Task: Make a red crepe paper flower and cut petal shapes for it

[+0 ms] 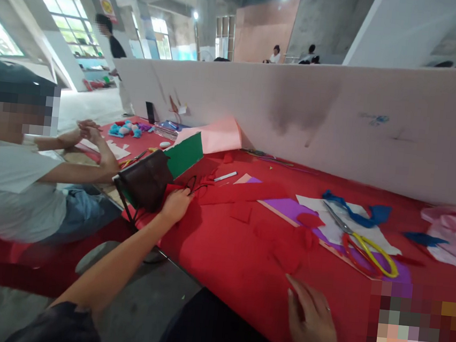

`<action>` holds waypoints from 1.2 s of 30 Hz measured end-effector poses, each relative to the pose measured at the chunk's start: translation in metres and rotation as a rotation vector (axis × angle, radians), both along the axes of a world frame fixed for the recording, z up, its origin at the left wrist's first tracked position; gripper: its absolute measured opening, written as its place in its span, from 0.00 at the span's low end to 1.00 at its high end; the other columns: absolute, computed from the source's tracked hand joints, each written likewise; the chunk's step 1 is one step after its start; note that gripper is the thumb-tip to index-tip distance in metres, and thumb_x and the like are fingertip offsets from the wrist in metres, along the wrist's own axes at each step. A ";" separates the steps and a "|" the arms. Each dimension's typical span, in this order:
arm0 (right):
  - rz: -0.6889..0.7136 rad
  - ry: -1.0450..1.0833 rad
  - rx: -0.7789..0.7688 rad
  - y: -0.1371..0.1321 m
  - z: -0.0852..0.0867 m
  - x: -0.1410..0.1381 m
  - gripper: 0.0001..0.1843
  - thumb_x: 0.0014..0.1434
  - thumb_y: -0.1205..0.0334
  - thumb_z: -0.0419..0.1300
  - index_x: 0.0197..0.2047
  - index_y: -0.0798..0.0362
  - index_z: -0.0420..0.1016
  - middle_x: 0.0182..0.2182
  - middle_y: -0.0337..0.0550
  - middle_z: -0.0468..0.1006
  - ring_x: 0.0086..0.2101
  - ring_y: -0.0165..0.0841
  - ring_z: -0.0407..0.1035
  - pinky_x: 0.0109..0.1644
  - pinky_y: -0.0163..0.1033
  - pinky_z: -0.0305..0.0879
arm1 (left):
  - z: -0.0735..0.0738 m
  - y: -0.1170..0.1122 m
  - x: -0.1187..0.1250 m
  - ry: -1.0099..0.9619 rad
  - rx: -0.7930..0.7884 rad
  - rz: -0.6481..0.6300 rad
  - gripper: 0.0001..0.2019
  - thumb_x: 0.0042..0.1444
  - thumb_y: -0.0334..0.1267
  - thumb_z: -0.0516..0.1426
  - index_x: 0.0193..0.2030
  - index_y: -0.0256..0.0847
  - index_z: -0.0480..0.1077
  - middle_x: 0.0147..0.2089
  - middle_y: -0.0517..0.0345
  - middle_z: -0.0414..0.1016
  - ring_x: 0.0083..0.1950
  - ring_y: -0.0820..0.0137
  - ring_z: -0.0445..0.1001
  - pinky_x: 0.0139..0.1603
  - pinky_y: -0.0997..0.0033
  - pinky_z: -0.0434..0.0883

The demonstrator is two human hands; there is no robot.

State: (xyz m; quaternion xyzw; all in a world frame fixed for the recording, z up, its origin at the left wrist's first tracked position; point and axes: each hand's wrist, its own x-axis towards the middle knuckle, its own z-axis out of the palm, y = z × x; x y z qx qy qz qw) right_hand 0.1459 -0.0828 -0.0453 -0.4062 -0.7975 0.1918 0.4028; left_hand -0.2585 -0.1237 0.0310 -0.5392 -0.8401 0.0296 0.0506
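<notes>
The left hand (175,204) was stretched out to the far left part of the counter (223,256), its fingers curled down at the left end of a long red felt strip (242,193). I could not tell whether it gripped the felt or only pressed on it. Thin black loops (191,182) lay just beyond its knuckles, and a dark brown bag (146,182) stood touching or just beside the hand on its left, at the counter's edge.

The right hand (312,324) lay released and flat on the red cover at the near edge, fingers loosely spread and holding nothing. It was well apart from the strip. Loose red felt scraps (288,249) lay just beyond its fingertips.

Farther right, yellow-handled scissors (366,248) rested on white paper (367,235) over a purple sheet (285,206), with a blue ribbon (353,210) just behind them. A green sheet (184,153) and a pink sheet (220,135) leaned behind the bag, and a white marker (225,176) lay near the strip's far side. At the far left, another person's hands (89,131) were together over the counter.
</notes>
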 end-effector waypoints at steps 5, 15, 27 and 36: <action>-0.009 -0.040 0.038 -0.005 0.010 -0.004 0.14 0.62 0.61 0.55 0.48 0.46 0.78 0.41 0.49 0.80 0.42 0.43 0.71 0.51 0.55 0.66 | 0.007 0.000 0.004 0.044 -0.006 0.003 0.20 0.57 0.29 0.49 0.52 0.45 0.75 0.53 0.46 0.69 0.50 0.59 0.69 0.49 0.64 0.67; -0.057 -0.154 0.008 -0.001 0.022 -0.004 0.15 0.62 0.67 0.51 0.45 0.51 0.78 0.39 0.49 0.78 0.41 0.41 0.69 0.50 0.50 0.65 | -0.015 0.042 0.152 -0.632 0.234 -0.298 0.15 0.56 0.27 0.53 0.45 0.41 0.78 0.43 0.54 0.76 0.42 0.70 0.74 0.49 0.72 0.70; -0.253 -0.357 -0.108 0.046 0.023 -0.025 0.14 0.61 0.60 0.55 0.46 0.56 0.77 0.40 0.52 0.79 0.40 0.43 0.69 0.51 0.48 0.57 | -0.039 0.056 0.240 -0.624 0.366 -0.193 0.07 0.56 0.33 0.58 0.41 0.40 0.76 0.43 0.51 0.74 0.46 0.64 0.72 0.47 0.67 0.69; -0.183 -0.224 -0.154 0.066 0.036 -0.026 0.08 0.57 0.70 0.56 0.33 0.51 0.75 0.35 0.46 0.80 0.38 0.42 0.68 0.47 0.46 0.59 | -0.045 0.060 0.235 -0.803 0.487 -0.199 0.05 0.54 0.29 0.57 0.34 0.40 0.74 0.38 0.53 0.75 0.40 0.66 0.72 0.43 0.67 0.67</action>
